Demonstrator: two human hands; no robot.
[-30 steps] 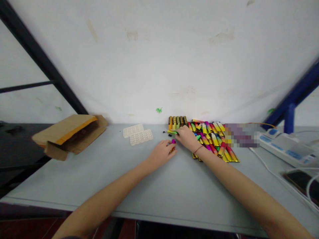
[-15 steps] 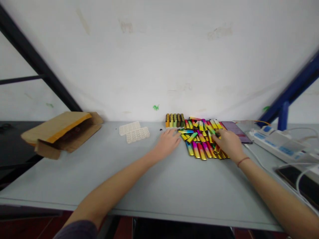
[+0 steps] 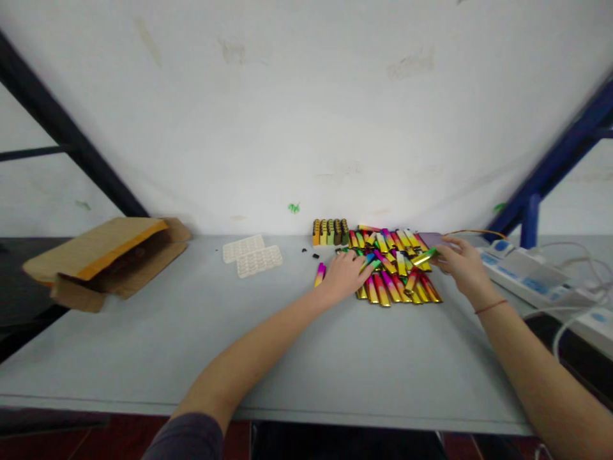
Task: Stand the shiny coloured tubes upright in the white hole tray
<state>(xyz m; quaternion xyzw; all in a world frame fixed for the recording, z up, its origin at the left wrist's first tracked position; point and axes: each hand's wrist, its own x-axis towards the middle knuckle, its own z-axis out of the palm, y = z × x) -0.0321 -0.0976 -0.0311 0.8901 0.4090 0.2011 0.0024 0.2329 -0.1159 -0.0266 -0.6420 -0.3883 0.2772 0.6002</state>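
Note:
A heap of shiny multicoloured lighters (image 3: 395,271) lies on the grey table (image 3: 306,358) near the wall. My left hand (image 3: 343,276) rests on the heap's left edge, fingers curled over a few lighters there. One pink and yellow lighter (image 3: 319,275) lies apart just left of that hand. My right hand (image 3: 462,263) is at the heap's right side and pinches a green and yellow lighter (image 3: 425,257) lifted a little above the others. A short row of upright lighters (image 3: 330,232) stands by the wall behind the heap.
Two white moulded trays (image 3: 253,255) lie left of the heap. An open cardboard box (image 3: 103,260) sits at the far left. A purple flat item (image 3: 433,239) lies behind the heap. White power strips (image 3: 527,271) and cables run along the right side.
My left hand has moved right onto the heap's left edge. My right hand has shifted right and back and now holds a green and yellow lighter. A pink lighter lies apart on the left.

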